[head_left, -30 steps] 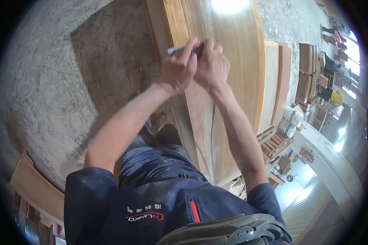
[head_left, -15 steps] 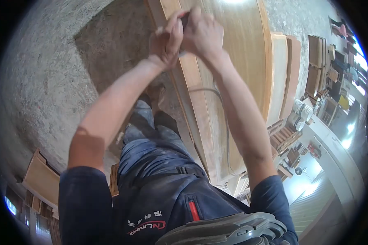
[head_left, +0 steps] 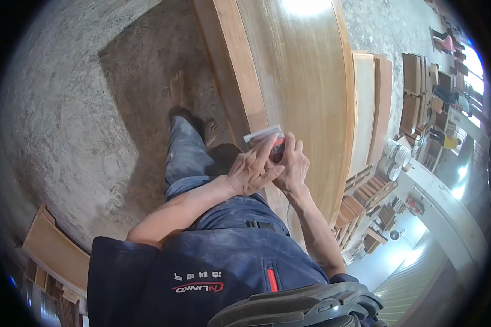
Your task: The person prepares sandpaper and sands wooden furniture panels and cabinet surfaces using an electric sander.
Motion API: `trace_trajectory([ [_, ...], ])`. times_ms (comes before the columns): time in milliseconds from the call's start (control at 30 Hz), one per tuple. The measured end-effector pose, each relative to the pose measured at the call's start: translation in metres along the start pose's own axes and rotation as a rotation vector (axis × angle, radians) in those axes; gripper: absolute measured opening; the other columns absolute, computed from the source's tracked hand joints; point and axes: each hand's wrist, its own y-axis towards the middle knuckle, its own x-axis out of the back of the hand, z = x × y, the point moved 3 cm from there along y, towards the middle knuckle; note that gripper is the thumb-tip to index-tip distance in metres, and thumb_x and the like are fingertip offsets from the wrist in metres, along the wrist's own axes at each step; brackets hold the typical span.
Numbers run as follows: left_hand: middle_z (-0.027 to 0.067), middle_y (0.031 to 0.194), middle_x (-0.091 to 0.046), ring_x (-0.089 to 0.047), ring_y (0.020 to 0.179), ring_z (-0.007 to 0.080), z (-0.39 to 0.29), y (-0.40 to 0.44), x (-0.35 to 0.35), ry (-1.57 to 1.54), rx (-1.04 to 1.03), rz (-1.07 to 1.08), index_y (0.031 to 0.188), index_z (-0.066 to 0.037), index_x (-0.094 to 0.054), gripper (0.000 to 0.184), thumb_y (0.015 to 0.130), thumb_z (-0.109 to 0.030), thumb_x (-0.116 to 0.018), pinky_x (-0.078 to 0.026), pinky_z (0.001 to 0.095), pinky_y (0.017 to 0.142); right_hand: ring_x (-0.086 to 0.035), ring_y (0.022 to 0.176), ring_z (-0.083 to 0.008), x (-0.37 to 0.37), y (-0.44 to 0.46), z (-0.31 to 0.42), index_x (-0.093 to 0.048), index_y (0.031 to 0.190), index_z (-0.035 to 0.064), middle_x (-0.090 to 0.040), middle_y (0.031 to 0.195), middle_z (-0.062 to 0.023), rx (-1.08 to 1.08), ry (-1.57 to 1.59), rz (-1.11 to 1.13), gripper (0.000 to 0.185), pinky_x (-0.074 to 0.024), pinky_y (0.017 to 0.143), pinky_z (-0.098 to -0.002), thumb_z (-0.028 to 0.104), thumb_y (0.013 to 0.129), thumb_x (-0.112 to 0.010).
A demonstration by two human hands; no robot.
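A small hand tool [head_left: 279, 150], dark with red parts, sits between my two hands near the long edge of a wooden panel [head_left: 305, 92]. A flat, pale plate [head_left: 263, 132] sticks out from it toward the left. My left hand [head_left: 252, 170] presses its fingers on the tool and plate from the left side. My right hand [head_left: 294, 166] wraps round the tool's right end. Both hands are close to my waist, over the solid wood edge strip [head_left: 243, 65]. The tool's underside is hidden.
More panels [head_left: 364, 109] lie right of the big one. White buckets [head_left: 396, 155], stacked wooden parts [head_left: 412, 98] and distant people stand further right. At lower left is another wooden piece [head_left: 54, 242]. My feet [head_left: 210, 132] are on the concrete floor left of the panel.
Both hands first moved away along the panel's edge, then came back close to my body with the tool. The pale plate and the red part now show more clearly.
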Motion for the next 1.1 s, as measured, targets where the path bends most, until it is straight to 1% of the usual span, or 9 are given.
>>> trace_trajectory([
  [467, 0.0205, 0.141, -0.064, -0.070, 0.118, 0.0405, 0.056, 0.275, 0.246, 0.251, -0.111, -0.361, 0.151, -0.006, -0.048, 0.044, 0.111, -0.023, -0.043, -0.059, 0.0487, 0.099, -0.071, 0.087, -0.0465, 0.084, 0.343, 0.183, -0.057, 0.115, 0.0012, -0.065, 0.097, -0.0261, 0.308, -0.036, -0.288, 0.050, -0.0592, 0.077, -0.0553, 0.040, 0.087, -0.074],
  [533, 0.0214, 0.135, -0.066, -0.070, 0.115, 0.0428, 0.076, 0.318, 0.284, 0.358, -0.296, -0.487, 0.146, -0.008, -0.051, 0.040, 0.112, -0.025, -0.042, -0.058, 0.0485, 0.097, -0.072, 0.090, -0.0479, 0.103, 0.397, 0.211, -0.060, 0.109, 0.0003, -0.070, 0.096, -0.0280, 0.379, -0.036, -0.275, 0.044, -0.0592, 0.078, -0.0554, 0.039, 0.091, -0.072],
  [567, 0.0161, 0.144, -0.067, -0.067, 0.128, 0.0282, 0.118, 0.359, 0.301, 0.055, -0.251, -0.553, 0.152, -0.003, -0.052, 0.079, 0.109, -0.068, -0.038, -0.052, 0.0376, 0.104, -0.073, 0.094, -0.0499, 0.112, 0.417, 0.221, -0.062, 0.105, -0.0009, -0.074, 0.097, -0.0309, 0.414, -0.040, -0.233, 0.040, -0.0588, 0.081, -0.0562, 0.037, 0.094, -0.069],
  [600, 0.0173, 0.144, -0.067, -0.066, 0.129, 0.0270, 0.086, 0.361, 0.312, 0.504, -0.308, -0.607, 0.150, -0.005, -0.055, 0.073, 0.111, -0.064, -0.036, -0.051, 0.0377, 0.106, -0.073, 0.094, -0.0499, 0.107, 0.442, 0.226, -0.062, 0.105, -0.0009, -0.074, 0.097, -0.0309, 0.406, -0.030, -0.228, 0.040, -0.0588, 0.081, -0.0562, 0.037, 0.094, -0.069],
  [667, 0.0188, 0.143, -0.067, -0.066, 0.130, 0.0285, 0.082, 0.359, 0.320, 0.159, -0.244, -0.553, 0.150, -0.005, -0.054, 0.070, 0.112, -0.061, -0.037, -0.052, 0.0388, 0.106, -0.074, 0.091, -0.0484, 0.093, 0.472, 0.232, -0.062, 0.105, -0.0004, -0.074, 0.093, -0.0299, 0.414, 0.009, -0.471, 0.040, -0.0585, 0.077, -0.0566, 0.037, 0.095, -0.070],
  [800, 0.0178, 0.144, -0.067, -0.065, 0.131, 0.0273, 0.078, 0.298, 0.267, -0.130, -0.032, -0.524, 0.153, -0.005, -0.053, 0.061, 0.115, -0.049, -0.036, -0.052, 0.0388, 0.105, -0.074, 0.088, -0.0471, 0.078, 0.370, 0.202, -0.062, 0.104, -0.0008, -0.073, 0.089, -0.0291, 0.364, 0.013, -0.392, 0.040, -0.0585, 0.075, -0.0560, 0.037, 0.095, -0.070],
  [867, 0.0198, 0.144, -0.062, -0.067, 0.121, 0.0445, 0.053, 0.240, 0.231, 0.018, 0.093, -0.438, 0.149, -0.011, -0.051, 0.047, 0.111, -0.037, -0.040, -0.055, 0.0462, 0.099, -0.073, 0.086, -0.0461, 0.072, 0.319, 0.181, -0.059, 0.109, 0.0005, -0.068, 0.092, -0.0268, 0.357, -0.020, -0.315, 0.044, -0.0594, 0.073, -0.0545, 0.039, 0.092, -0.073],
  [1067, 0.0246, 0.137, -0.067, -0.067, 0.125, 0.0396, 0.029, 0.131, 0.145, -0.053, -0.034, -0.389, 0.148, 0.000, -0.054, 0.047, 0.111, -0.030, -0.053, -0.054, 0.0454, 0.105, -0.069, 0.084, -0.0478, 0.050, 0.171, 0.109, -0.054, 0.121, 0.0048, -0.062, 0.102, -0.0250, 0.189, -0.027, -0.082, 0.053, -0.0569, 0.071, -0.0569, 0.036, 0.086, -0.078],
  [1100, 0.0239, 0.134, -0.069, -0.069, 0.124, 0.0375, 0.037, 0.119, 0.143, -0.388, 0.215, -0.396, 0.148, 0.001, -0.056, 0.048, 0.111, -0.029, -0.056, -0.054, 0.0447, 0.106, -0.069, 0.081, -0.0474, 0.046, 0.153, 0.099, -0.052, 0.122, 0.0036, -0.061, 0.100, -0.0251, 0.155, -0.071, -0.035, 0.055, -0.0579, 0.069, -0.0554, 0.035, 0.085, -0.079],
])
